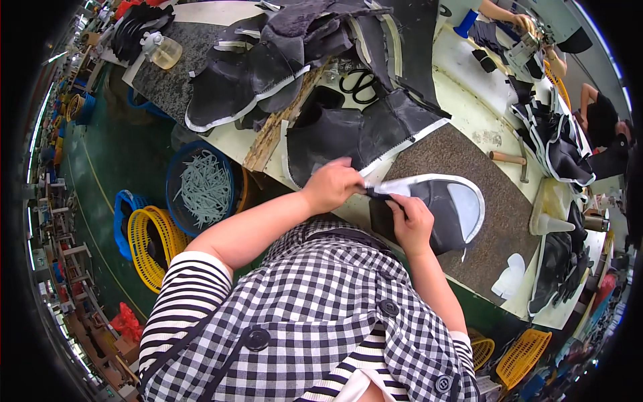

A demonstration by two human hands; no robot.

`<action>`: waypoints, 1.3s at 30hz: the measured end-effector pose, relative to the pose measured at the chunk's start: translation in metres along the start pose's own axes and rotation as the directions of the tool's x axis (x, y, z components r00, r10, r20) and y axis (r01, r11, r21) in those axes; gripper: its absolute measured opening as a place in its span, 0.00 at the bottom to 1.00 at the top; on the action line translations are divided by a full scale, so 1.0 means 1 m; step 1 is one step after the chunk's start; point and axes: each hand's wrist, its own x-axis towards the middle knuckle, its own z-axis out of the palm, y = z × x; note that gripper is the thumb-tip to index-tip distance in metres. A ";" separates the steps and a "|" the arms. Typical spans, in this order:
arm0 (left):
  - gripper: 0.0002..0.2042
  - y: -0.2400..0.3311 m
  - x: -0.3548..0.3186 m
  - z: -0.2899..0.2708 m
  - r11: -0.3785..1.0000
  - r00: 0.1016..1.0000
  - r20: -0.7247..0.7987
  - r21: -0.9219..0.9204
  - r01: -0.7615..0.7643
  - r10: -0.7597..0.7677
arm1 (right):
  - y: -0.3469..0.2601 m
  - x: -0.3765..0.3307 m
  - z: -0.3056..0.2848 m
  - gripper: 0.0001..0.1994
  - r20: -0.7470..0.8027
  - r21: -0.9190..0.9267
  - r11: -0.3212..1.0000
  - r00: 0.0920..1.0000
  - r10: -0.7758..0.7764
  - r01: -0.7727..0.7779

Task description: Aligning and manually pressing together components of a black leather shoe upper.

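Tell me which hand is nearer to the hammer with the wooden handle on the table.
The right hand. It grips the black shoe upper on the brown mat, with the hammer farther up and to the right. The left hand sits farther left, on the other side of the right hand.

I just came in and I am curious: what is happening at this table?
A person holds a dark shoe upper with a white edge over a brown mat. The left hand and the right hand both pinch its edge. Similar dark pieces lie piled behind. A hammer and scissors lie untouched.
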 end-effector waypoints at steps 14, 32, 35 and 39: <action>0.08 0.002 0.020 -0.032 0.317 0.931 0.151 -0.912 0.261 -0.332 | -0.016 0.057 -0.071 0.18 0.237 -0.302 0.935 0.936 0.262 -0.185; 0.06 -0.012 0.010 -0.050 0.321 0.931 0.047 -0.931 0.172 -0.362 | -0.064 0.079 -0.100 0.11 0.392 -0.335 0.911 0.843 0.367 -0.241; 0.06 -0.009 0.010 -0.053 0.389 0.939 -0.029 -0.914 0.113 -0.343 | -0.067 0.079 -0.099 0.12 0.396 -0.306 0.923 0.851 0.346 -0.233; 0.09 -0.015 0.012 -0.060 0.676 0.951 -0.219 -0.736 -0.015 -0.218 | -0.073 0.087 -0.097 0.12 0.440 -0.285 0.914 0.808 0.392 -0.289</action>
